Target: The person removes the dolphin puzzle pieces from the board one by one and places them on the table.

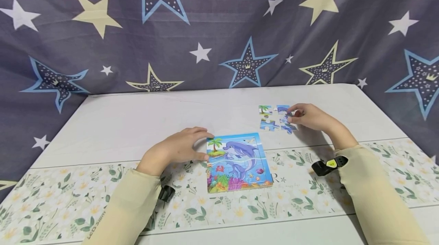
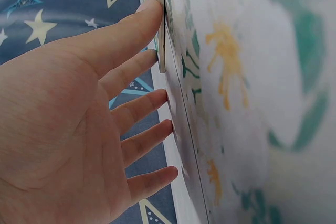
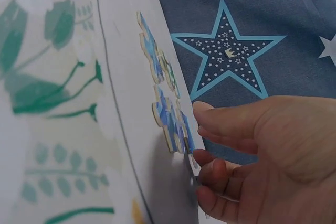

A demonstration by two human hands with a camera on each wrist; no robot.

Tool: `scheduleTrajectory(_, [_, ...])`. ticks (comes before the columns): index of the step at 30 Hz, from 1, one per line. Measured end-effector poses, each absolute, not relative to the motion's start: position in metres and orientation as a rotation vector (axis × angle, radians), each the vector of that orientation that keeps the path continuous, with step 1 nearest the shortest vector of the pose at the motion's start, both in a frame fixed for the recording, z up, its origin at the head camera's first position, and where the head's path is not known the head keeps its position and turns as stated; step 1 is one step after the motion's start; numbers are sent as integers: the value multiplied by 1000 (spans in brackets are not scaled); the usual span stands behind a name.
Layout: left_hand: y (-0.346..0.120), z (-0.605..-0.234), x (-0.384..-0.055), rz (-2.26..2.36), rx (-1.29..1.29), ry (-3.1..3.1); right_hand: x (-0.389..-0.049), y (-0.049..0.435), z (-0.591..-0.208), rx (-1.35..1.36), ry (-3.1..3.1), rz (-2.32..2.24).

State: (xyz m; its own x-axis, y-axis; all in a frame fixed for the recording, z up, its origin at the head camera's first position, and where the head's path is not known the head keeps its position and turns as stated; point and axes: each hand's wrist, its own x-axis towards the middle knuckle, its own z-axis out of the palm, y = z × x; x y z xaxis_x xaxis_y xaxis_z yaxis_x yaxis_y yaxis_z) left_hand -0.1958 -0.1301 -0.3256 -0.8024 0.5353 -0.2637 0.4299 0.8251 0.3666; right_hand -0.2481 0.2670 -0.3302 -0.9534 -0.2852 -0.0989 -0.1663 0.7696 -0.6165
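Note:
A square dolphin jigsaw board [image 1: 240,161] lies flat on the table, showing dolphins, a palm tree and coral. At its left edge is my left hand [image 1: 181,146], thumb and index finger touching the rim and the other fingers spread, as the left wrist view shows. Beyond the board's upper right corner lie several loose puzzle pieces [image 1: 269,124] with blue and dolphin parts. My right hand [image 1: 310,116] is at the right side of these pieces [image 3: 167,119], its fingers bent and fingertips close to them. Whether it pinches one is hidden.
The white table [image 1: 154,115] carries a floral strip [image 1: 85,188] across its front half. Behind it hangs a dark curtain [image 1: 219,20] with stars. Black straps [image 1: 329,164] sit on both wrists, over beige sleeves.

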Motion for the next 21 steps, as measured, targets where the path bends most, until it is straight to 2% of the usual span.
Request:
scheduleTrajectory(9, [-129,-325,-196,406,729,2651,-246,255,-321,-406,2794,-984])
scheduleTrajectory(21, [-130,-325,-196,411,724,2647,-235,230,-310,-615,2577,-1111])
